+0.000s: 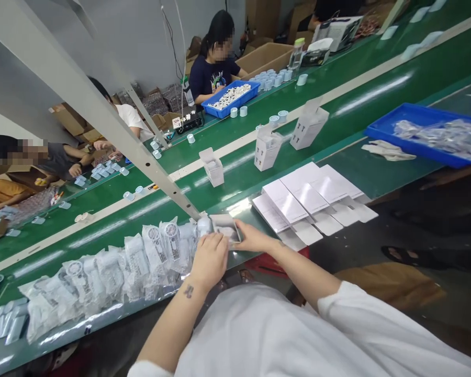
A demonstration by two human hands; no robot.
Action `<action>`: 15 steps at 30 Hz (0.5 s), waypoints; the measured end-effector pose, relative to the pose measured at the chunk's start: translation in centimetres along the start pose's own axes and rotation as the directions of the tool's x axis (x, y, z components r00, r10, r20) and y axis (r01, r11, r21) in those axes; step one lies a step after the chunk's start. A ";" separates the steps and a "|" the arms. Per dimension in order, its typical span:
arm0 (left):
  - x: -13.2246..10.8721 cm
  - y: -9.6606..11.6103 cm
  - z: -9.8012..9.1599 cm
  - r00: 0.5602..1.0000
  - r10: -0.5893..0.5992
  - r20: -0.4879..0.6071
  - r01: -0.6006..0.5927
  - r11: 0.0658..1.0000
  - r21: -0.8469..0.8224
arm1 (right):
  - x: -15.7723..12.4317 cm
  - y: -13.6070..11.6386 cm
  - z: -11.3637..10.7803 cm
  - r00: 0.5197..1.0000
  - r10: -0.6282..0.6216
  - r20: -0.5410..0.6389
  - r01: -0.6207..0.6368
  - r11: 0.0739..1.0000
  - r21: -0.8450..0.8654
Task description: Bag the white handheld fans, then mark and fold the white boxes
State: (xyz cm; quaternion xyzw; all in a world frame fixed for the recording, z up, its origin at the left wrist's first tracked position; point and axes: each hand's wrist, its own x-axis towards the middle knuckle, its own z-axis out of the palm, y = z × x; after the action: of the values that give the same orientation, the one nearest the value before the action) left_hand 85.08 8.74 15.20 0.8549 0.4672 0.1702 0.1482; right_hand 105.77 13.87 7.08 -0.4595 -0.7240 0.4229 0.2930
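My right hand (253, 236) grips a small open white box (224, 222), its thumb and fingers along the right side. The box lies tilted with its mouth toward my left hand (211, 259). That hand is closed over a pale grey-blue bagged device (204, 225) at the box's mouth; its fingers hide most of the device, and I cannot tell how far it is inside. To the left, a row of similar devices in clear plastic bags (135, 256) leans along the bench edge. Right of my hands lie several flat white box blanks (294, 201), overlapping.
Upright white boxes (267, 149) stand on the green conveyor belt (235, 191). A metal post (149, 162) rises just beyond my hands. At right is a blue tray (406, 131) of small bagged parts beside a white cloth (388, 150). Co-workers sit across the belt among pale blue cups (275, 78).
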 end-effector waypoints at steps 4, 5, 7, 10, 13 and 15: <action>-3.3 -4.1 2.2 0.909 -0.398 -0.125 0.367 0.905 -0.217 | 6.1 -0.7 -5.9 0.998 -0.059 -0.037 0.058 0.998 -0.018; -3.6 -5.1 3.5 0.873 -0.484 -0.064 0.463 0.863 -0.204 | 8.6 -0.9 -6.8 0.996 -0.080 -0.045 0.078 0.996 -0.035; -3.4 -6.6 6.4 0.799 -0.597 0.071 0.601 0.793 -0.103 | 14.4 -1.2 -7.3 0.997 -0.074 -0.030 0.072 0.995 -0.068; -2.2 -7.7 10.2 0.695 -0.701 0.159 0.697 0.711 0.088 | 23.1 -1.6 -5.6 1.000 -0.022 0.012 0.023 0.995 -0.099; -1.2 -8.3 12.1 0.654 -0.743 0.141 0.718 0.669 0.193 | 29.6 -2.1 -2.6 0.999 -0.032 0.025 0.034 0.993 -0.113; -0.7 -8.9 12.3 0.646 -0.750 0.142 0.721 0.660 0.212 | 32.2 -2.3 -0.6 0.999 -0.052 0.007 0.052 0.991 -0.120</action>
State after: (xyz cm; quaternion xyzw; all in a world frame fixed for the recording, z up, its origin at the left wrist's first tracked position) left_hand 83.30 11.59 0.34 0.6119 0.7656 -0.0312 0.1958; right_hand 92.22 42.93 10.54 -0.4565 -0.7604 0.3717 0.2743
